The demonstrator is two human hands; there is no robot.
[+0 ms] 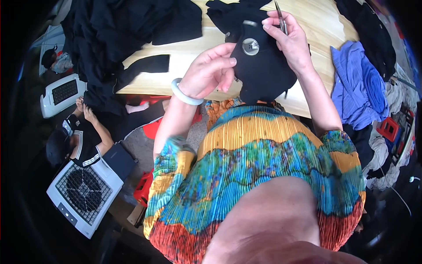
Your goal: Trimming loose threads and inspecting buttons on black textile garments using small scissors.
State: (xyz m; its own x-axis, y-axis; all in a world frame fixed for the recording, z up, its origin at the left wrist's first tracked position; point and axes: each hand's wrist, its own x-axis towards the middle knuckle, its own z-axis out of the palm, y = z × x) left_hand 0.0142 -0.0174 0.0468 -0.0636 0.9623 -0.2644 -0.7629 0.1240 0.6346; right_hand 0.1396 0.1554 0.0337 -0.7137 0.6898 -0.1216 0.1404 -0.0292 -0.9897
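A black garment point(263, 72) hangs over the near edge of the wooden table between my hands. On it is a large, shiny grey round button point(250, 46), with a second, blurred light button point(249, 23) above it. My left hand point(209, 70), wearing a pale bangle point(186, 93), is closed at the garment's left edge, thumb and fingertips against the cloth. My right hand point(291, 42) is closed round slim metal thread snips point(281, 18), their tips pointing up and away. Its thumb and forefinger are also close to the cloth's upper right edge.
Black garments point(105, 35) are heaped at the table's left. Blue-purple clothes point(358, 83) lie at its right edge, beside a red plastic item point(389, 129). At left, a person in a black cap point(58, 147) works near a grey-white fan unit point(83, 193).
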